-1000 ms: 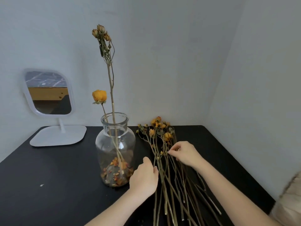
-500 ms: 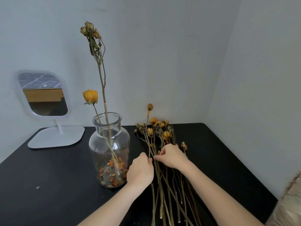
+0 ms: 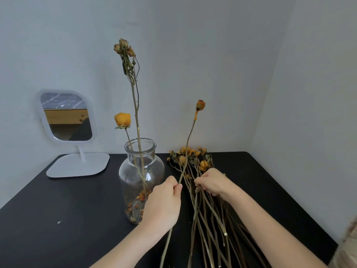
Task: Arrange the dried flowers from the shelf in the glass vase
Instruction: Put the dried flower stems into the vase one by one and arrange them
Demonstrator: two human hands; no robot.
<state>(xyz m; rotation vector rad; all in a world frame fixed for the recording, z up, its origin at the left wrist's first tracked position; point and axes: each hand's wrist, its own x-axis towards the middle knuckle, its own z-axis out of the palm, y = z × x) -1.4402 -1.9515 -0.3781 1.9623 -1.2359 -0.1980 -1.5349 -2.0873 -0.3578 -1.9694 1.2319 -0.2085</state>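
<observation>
One white mirror (image 3: 66,117) stands far left on a black table (image 3: 58,209). Right of it, the glass vase (image 3: 141,171) holds two dried flowers (image 3: 125,120). Just beside the vase, the left hand (image 3: 164,204) pinches a single stem (image 3: 188,140) between thumb and curled fingers, with the bud raised. Further right, the right hand (image 3: 212,183) curls its fingers around stems in the loose bundle (image 3: 208,219) lying flat. The stems look light, stiff and brittle, so they are best held low on the stalk, away from the crumbly heads.
</observation>
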